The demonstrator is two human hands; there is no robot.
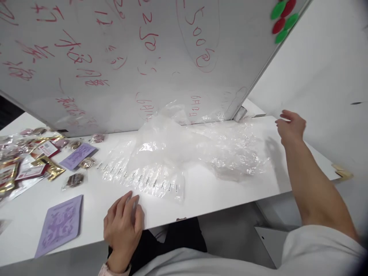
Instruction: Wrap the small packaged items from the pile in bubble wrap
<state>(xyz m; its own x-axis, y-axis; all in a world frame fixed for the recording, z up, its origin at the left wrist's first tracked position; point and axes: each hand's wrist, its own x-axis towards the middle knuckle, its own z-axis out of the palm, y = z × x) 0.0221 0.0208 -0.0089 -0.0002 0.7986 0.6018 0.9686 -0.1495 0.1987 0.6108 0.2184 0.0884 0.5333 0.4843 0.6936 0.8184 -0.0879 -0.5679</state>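
Observation:
My left hand (123, 224) rests at the front edge of the white table, its fingers stretched out and holding nothing. Just beyond its fingertips lies a row of overlapping clear plastic bags (146, 180) with small dark marks along their edge. A heap of crumpled clear plastic (230, 147) continues to the right, and a faint pinkish flat thing shows under its front edge. Over the right end of the table my right hand (292, 126) is raised, apart from the plastic. Its fingers are loosely bent, with a gap to the thumb and nothing visible between them.
A whiteboard (161, 84) with red writing stands along the table's back. On the left lie a purple packet (60, 226), a second purple packet (78, 155), a small wrapped brown piece (75, 180) and several gold and red packets (48, 166). A white wall (330, 76) rises at right.

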